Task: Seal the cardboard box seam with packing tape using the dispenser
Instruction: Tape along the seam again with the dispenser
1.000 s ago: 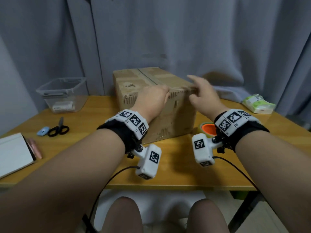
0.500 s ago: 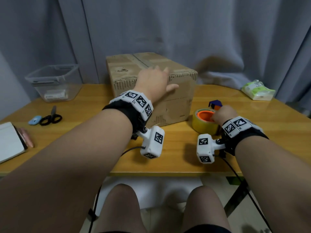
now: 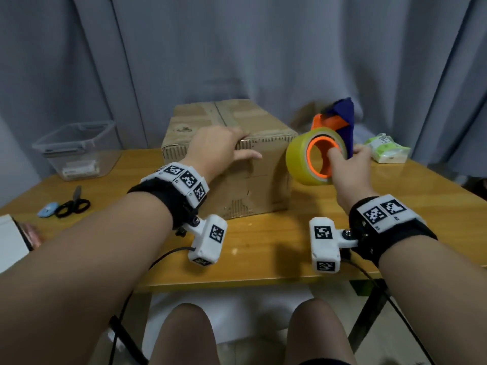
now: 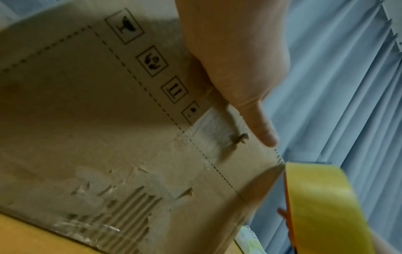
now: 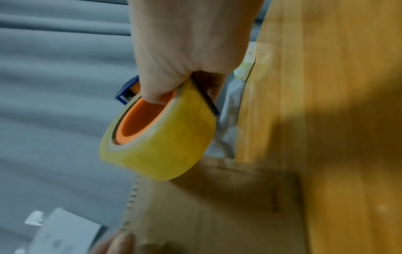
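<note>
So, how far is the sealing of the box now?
Early. Done: flaps closed, left hand resting on the cardboard box. In hand: right hand holds the tape dispenser lifted beside the box. Left: no fresh tape shows on the top seam; taping remains.

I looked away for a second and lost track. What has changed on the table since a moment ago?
The right hand left the box edge, dropped to the tape dispenser on the table, took hold of it and has now lifted it up beside the cardboard box. The left hand stayed on the box's near top edge. The box, scissors and plastic tub have not moved.
</note>
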Demonstrator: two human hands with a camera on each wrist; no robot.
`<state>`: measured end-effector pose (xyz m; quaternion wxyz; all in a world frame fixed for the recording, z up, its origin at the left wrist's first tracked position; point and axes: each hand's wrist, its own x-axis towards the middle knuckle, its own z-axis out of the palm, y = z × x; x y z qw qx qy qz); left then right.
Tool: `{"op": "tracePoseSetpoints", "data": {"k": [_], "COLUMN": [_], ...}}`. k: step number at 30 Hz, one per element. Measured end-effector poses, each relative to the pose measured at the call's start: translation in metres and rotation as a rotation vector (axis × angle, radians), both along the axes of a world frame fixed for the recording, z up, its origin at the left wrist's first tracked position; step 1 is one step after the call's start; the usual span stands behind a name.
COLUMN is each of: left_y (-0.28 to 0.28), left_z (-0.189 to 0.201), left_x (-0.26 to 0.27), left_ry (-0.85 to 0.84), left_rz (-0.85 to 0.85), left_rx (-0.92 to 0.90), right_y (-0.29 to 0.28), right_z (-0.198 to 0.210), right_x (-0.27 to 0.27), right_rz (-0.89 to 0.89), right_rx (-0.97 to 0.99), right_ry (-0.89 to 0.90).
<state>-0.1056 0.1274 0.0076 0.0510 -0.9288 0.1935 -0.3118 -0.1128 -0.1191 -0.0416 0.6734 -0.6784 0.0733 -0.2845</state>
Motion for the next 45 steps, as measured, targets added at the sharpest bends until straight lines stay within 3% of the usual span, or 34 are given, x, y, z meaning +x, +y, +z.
{"op": "tracePoseSetpoints", "data": {"k": [4, 7, 15, 18, 23, 25, 27, 29, 33, 37, 40, 42, 45], "left_y": [0.007, 0.005, -0.027, -0.04, -0.014, 0.011, 0.041, 0.062, 0.063, 0.061, 0.064, 0.062, 0.053], "left_z": [0.0, 0.0, -0.026, -0.019, 0.025, 0.043, 0.051, 0.045, 0.031, 0.045, 0.059, 0.068, 0.079], "left_x": [-0.01, -0.015, -0.015, -0.006, -0.008, -0.008, -0.006, -0.009, -0.023, -0.03, -0.039, -0.046, -0.055], "left_ry": [0.059, 0.06, -0.099, -0.006, 0.331, 0.361, 0.465, 0.614, 0.531, 0.574, 0.49, 0.541, 0.642], "left_rz": [-0.14, -0.15, 0.103, 0.106, -0.185, -0.103, 0.103, 0.18, 0.035, 0.019, -0.134, -0.237, -0.263], "left_rx": [-0.089, -0.094, 0.087, 0.054, -0.307, -0.333, -0.176, -0.135, -0.287, -0.436, -0.946, -1.269, -1.367], "right_y": [0.021, 0.035, 0.039, 0.034, 0.024, 0.028, 0.035, 0.043, 0.064, 0.08, 0.083, 0.082, 0.084], "right_z": [0.04, 0.059, 0.07, 0.074, 0.093, 0.103, 0.112, 0.119, 0.128, 0.133, 0.134, 0.133, 0.131], "right_x": [-0.014, -0.019, -0.014, -0.011, -0.011, -0.012, -0.013, -0.012, -0.014, -0.013, -0.009, -0.008, -0.007], "right_rz": [0.135, 0.227, 0.276, 0.31, 0.456, 0.479, 0.479, 0.477, 0.49, 0.496, 0.457, 0.43, 0.417], "right_rx": [0.018, -0.127, -0.231, -0.26, -0.42, -0.486, -0.527, -0.581, -0.716, -0.822, -0.893, -0.92, -0.956], "right_ry": [-0.159, -0.18, -0.151, -0.145, -0.106, -0.119, -0.142, -0.155, -0.188, -0.24, -0.268, -0.267, -0.229]}}
